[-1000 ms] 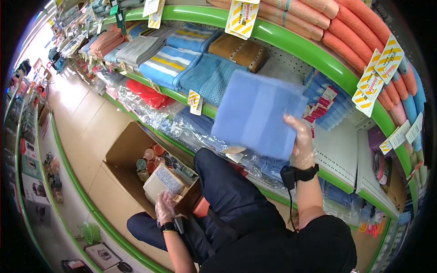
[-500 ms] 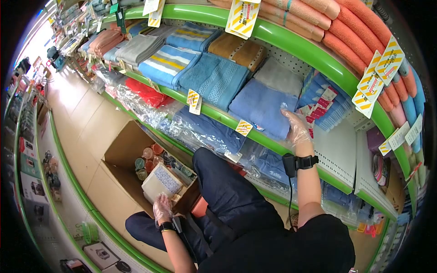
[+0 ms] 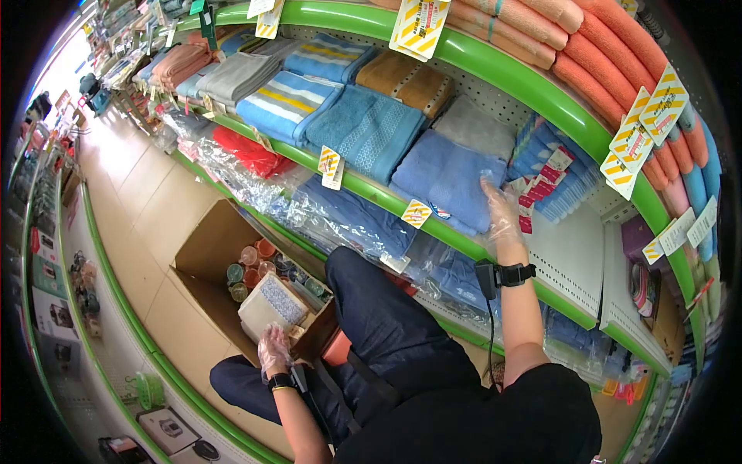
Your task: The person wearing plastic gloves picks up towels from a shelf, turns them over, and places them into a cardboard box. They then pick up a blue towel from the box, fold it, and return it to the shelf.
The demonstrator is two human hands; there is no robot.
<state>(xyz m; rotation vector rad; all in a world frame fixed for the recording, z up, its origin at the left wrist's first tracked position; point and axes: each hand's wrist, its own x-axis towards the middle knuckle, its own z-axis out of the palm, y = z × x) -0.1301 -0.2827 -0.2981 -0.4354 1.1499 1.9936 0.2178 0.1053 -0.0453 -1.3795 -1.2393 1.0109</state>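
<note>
Blue terry cloth, folded: 1 blue towel is being held down on the middle shelf by the right hand. Its fingers are being kept open and flat along the towel's right edge, and nothing is being gripped. The towel is lying on the shelf board, its front fold just behind the green shelf rail and above a yellow price tag. It is being flanked by a teal towel on one side and packaged cloths on the other, with a grey towel touching it from behind (the flat palm is probably being used to square the fold against its neighbours).

The left hand is being held low, well apart from the shelf, at the near corner of a pale packet. This packet is being propped upright inside an open cardboard carton on the floor. The fingers are being curled, but whether the packet is being gripped or merely touched cannot be told. Small jars are being kept behind the packet in the same carton, which is standing close to the shelf foot, presumably for easy reach.

Both hands are being covered by thin clear gloves, and 1 black wrist strap is being worn on the right forearm.
</note>
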